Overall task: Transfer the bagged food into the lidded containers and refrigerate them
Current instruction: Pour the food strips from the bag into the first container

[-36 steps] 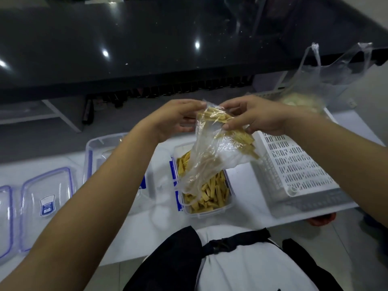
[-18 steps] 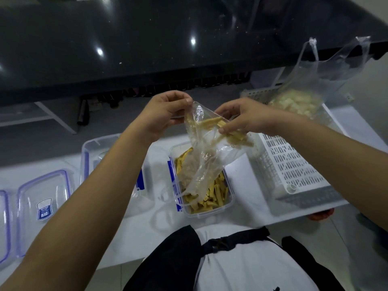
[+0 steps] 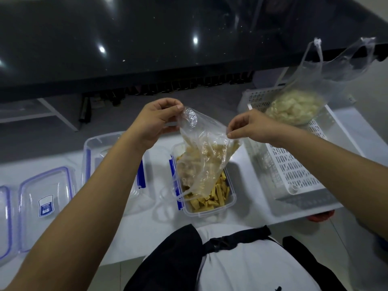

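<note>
White tabletop (image 3: 142, 227) carries two clear lids (image 3: 45, 204) at far left, an empty container (image 3: 98, 150) partly behind the left forearm, and a white slotted basket (image 3: 294, 173) at right holding a second bag of pale food (image 3: 296, 108). Left hand (image 3: 155, 120) and right hand (image 3: 249, 127) each pinch a top corner of the clear bag (image 3: 201, 162). It hangs upside down into the open container (image 3: 207, 192), over the yellow food strips (image 3: 212, 196).

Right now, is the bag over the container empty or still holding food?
Nearly empty. The clear bag, pinched upside down by left hand and right hand, looks slack; the yellow strips lie in the container.
</note>
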`<state>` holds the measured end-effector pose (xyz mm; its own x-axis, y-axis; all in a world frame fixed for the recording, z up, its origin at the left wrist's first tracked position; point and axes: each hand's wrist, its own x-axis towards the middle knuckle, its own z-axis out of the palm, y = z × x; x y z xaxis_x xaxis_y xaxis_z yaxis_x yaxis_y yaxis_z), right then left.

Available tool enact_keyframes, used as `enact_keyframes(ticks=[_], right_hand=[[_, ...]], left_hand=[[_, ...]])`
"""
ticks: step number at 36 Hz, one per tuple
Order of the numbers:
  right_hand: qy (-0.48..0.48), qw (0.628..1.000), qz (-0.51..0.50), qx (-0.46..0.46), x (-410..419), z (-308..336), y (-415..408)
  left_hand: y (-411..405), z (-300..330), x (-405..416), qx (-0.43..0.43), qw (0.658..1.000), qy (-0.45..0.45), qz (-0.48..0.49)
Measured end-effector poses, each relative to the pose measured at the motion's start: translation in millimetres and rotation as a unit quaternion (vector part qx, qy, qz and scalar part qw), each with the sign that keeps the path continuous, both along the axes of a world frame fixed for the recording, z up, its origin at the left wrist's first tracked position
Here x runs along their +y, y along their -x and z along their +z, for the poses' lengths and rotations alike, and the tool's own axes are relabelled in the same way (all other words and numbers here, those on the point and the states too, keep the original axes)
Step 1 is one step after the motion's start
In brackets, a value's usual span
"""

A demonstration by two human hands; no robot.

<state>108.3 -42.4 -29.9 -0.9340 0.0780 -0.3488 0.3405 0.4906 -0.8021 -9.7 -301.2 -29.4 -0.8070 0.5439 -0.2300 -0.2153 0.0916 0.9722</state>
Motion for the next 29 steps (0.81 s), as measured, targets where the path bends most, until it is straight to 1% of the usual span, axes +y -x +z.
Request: enact_keyframes(ticks=[6, 9, 13, 15, 17, 19, 21, 25, 29], right_hand=[[0.03, 0.998, 0.0, -0.046, 4.1, -11.0, -12.6], [0.027, 0.999, -0.012, -0.012, 4.1, -14.4, -16.6], [0.013, 0.996, -0.065, 0.062, 3.8, -15.4, -18.3], [0.042, 0.99, -0.091, 0.102, 3.6, -10.9, -18.0], [0.104, 0.979, -0.116, 0.129, 2.5, -5.8, -18.9], [0.136, 0.978, -0.107, 0.117, -2.2, -5.6, -21.6], [0.126, 0.984, -0.085, 0.096, -8.7, -7.7, -25.0], [0.18, 0.966, -0.134, 0.132, -12.0, -4.6, -24.7], [0.156, 0.97, -0.117, 0.144, -14.5, 1.6, -21.7]], left_hand=[[-1.5, -0.3, -7.0, -0.01, 1.0, -0.008, 0.013], [-0.3, -0.7, -12.8, -0.01, 1.0, -0.005, 0.024], [-1.1, -0.8, -18.3, -0.012, 0.999, -0.009, 0.042], [-2.9, 0.6, -21.1, -0.005, 0.998, -0.021, 0.065], [-4.7, 2.1, -23.3, 0.004, 0.995, -0.04, 0.089], [-7.2, 2.3, -24.5, 0.007, 0.994, -0.047, 0.101], [-9.9, 0.4, -24.9, 0.002, 0.993, -0.047, 0.107], [-12.9, -3.5, -25.8, -0.008, 0.99, -0.057, 0.127], [-13.8, -6.1, -29.8, -0.005, 0.989, -0.062, 0.138]])
